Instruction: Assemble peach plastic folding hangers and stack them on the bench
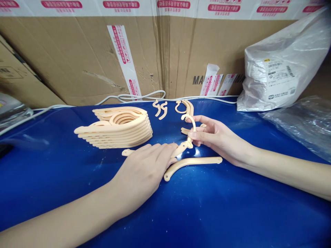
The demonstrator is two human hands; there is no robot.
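My left hand (148, 165) is closed over a cream plastic hanger arm (180, 149). One end of it sticks out past the fingers, and the middle is hidden under the hand. Between thumb and fingers, my right hand (210, 134) pinches a curved cream hanger hook (193, 124). The base of the hook meets the end of the hanger arm; whether they are joined I cannot tell. Just in front of the hands, a loose curved hanger arm (193, 162) lies on the blue table. Partly behind my right hand is another cream piece (184, 131).
A stack of cream folding hangers (116, 129) stands to the left. Small S-shaped pieces (161, 109) and more hooks (188, 106) lie farther back. Cardboard boxes (90, 51) wall the rear edge, with a white cable (139, 97) along them. A white plastic parcel (274, 65) sits at right.
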